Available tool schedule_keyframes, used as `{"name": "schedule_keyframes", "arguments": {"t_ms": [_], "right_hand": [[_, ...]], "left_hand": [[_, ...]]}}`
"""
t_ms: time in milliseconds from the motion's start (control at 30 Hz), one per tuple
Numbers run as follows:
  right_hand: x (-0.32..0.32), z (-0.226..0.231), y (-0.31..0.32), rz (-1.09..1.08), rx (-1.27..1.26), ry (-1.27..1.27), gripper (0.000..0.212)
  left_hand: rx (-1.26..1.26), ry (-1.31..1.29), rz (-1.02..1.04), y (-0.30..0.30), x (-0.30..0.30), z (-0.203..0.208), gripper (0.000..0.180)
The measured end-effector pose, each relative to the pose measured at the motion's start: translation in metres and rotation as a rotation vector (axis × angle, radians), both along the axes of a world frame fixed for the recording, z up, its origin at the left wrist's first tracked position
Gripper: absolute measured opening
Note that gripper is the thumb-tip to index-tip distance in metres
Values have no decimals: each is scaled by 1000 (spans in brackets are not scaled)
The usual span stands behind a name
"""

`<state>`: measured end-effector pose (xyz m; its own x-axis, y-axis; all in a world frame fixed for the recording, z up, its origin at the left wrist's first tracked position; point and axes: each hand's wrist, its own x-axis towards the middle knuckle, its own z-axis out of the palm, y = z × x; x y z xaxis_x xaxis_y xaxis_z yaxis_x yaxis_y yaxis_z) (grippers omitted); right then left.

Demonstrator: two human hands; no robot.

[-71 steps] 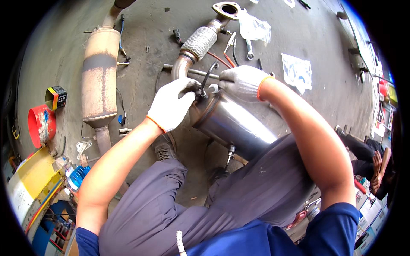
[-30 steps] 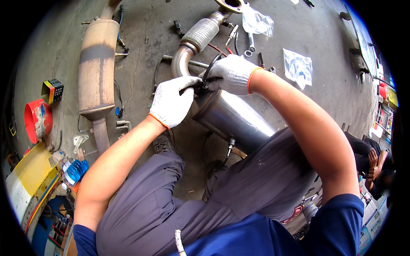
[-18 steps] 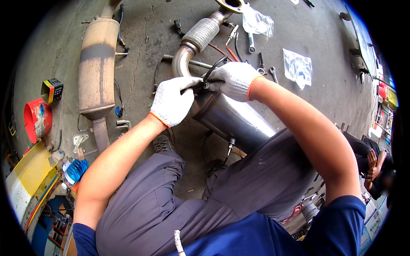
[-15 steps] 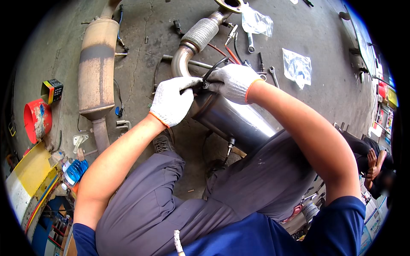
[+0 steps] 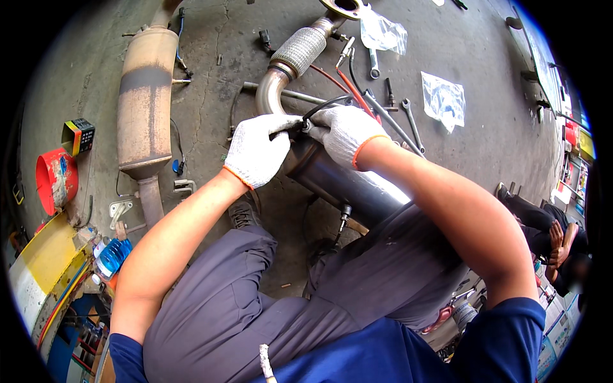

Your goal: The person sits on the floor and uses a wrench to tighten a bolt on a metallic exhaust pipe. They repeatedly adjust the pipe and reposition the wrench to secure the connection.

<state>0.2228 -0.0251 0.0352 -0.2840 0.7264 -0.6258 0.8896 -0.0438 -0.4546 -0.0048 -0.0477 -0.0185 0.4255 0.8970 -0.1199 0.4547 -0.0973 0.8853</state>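
A shiny steel exhaust canister (image 5: 348,182) lies between my legs, its bent pipe (image 5: 271,92) and braided flex section (image 5: 299,51) reaching away from me. My left hand (image 5: 257,148), in a white knit glove, has thumb and fingers closed at a small metal fitting (image 5: 306,125) near the canister's far end. From the fitting a black cable (image 5: 324,106) loops toward my right. Opposite, my gloved right hand (image 5: 350,133) pinches the same fitting. The fingertips partly hide it. A second fitting (image 5: 345,212) with a cable sticks out of the canister's near side.
An old rusty exhaust canister (image 5: 145,96) lies left. Beyond it are a red container (image 5: 56,180) and a small box (image 5: 79,136). A spanner (image 5: 412,121), a long metal bar (image 5: 399,131) and plastic bags (image 5: 444,102) lie right. A person (image 5: 552,239) is at far right.
My right hand and forearm have rotated and dropped slightly, uncovering more of the metal bar and spanner. The cable loop has tipped right. My left hand has stayed in place.
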Motion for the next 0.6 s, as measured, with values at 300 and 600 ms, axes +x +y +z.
{"name": "schedule_keyframes", "arguments": {"t_ms": [300,600], "right_hand": [[-6,-1,-8,-79,-31,-10,39],[21,11,14,159,-55,78,36]], "left_hand": [[15,9,-5,0,0,0,34],[-32,-22,10,2,2,-3,35]]}}
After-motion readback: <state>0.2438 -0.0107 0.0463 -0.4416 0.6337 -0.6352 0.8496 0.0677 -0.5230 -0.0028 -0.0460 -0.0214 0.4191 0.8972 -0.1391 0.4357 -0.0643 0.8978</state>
